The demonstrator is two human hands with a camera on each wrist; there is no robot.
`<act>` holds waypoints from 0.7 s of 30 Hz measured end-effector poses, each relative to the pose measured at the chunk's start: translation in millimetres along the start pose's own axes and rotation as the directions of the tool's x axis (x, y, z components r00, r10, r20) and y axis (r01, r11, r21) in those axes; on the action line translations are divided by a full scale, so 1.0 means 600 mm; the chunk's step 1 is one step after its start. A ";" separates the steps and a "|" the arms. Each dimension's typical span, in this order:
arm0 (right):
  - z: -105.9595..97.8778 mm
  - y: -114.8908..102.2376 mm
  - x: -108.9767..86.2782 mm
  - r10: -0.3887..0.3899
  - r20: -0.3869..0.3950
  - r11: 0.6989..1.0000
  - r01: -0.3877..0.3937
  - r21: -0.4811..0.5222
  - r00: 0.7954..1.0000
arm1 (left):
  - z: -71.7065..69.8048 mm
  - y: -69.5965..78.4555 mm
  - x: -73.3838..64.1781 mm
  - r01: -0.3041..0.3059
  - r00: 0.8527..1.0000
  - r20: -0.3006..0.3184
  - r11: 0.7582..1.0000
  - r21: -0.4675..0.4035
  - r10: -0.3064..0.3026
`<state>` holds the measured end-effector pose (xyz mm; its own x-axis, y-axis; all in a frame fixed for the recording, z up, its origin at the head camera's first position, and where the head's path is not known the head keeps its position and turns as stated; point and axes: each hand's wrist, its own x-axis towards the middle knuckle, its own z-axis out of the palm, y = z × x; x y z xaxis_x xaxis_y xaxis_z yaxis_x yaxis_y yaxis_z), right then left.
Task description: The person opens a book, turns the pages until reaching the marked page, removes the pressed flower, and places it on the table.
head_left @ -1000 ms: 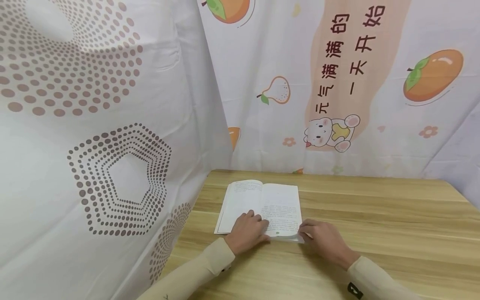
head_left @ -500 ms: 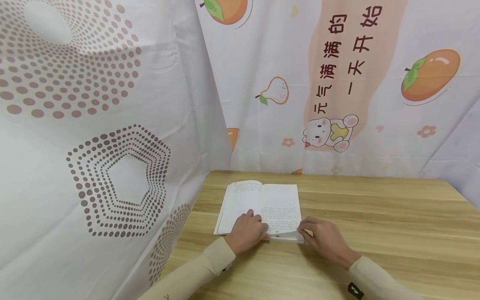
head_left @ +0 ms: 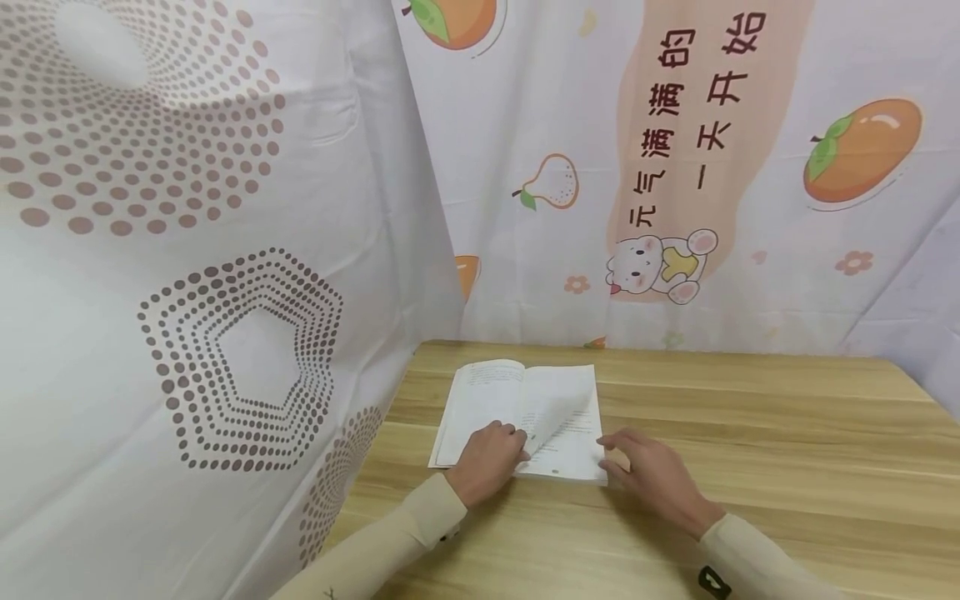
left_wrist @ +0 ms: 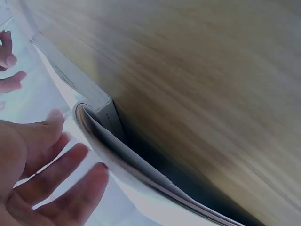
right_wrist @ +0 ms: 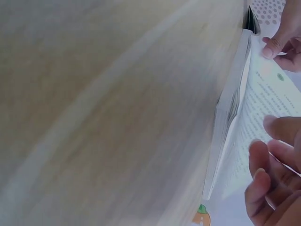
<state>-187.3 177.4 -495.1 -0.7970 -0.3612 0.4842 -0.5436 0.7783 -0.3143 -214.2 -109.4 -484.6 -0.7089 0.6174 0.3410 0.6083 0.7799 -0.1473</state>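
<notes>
An open book (head_left: 480, 417) lies on the wooden table, with white printed pages. One right-hand page (head_left: 557, 404) stands partly raised, its lower corner curled over towards the spine. My left hand (head_left: 489, 460) rests at the lower middle of the book beside that curled corner. In the left wrist view, the fingers of my left hand (left_wrist: 51, 174) are loosely bent and spread at the pages. At the book's lower right corner is my right hand (head_left: 652, 475), thumb and forefinger apart. The right wrist view shows my right hand (right_wrist: 277, 172) with relaxed fingers over the page, gripping nothing.
A white dotted curtain (head_left: 390, 250) hangs along the left side of the table. Behind the table is a cloth (head_left: 487, 100) printed with fruit and characters. Bare wooden tabletop (head_left: 787, 433) extends to the right of the book.
The page that my right hand pinched at its lower right corner has come free and swung left towards my left hand. My right thumb and forefinger have parted.
</notes>
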 end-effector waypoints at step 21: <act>0.011 0.006 -0.009 -0.112 0.153 0.988 0.126 -0.087 0.982 | 0.000 0.008 -0.009 -0.072 0.996 -0.039 0.986 0.152 0.079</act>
<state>-186.8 178.5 -504.2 -0.7620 -0.5200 0.3860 -0.6147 0.7684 -0.1781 -207.6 -109.0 -486.8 -0.6440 0.6726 0.3646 0.5966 0.7398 -0.3110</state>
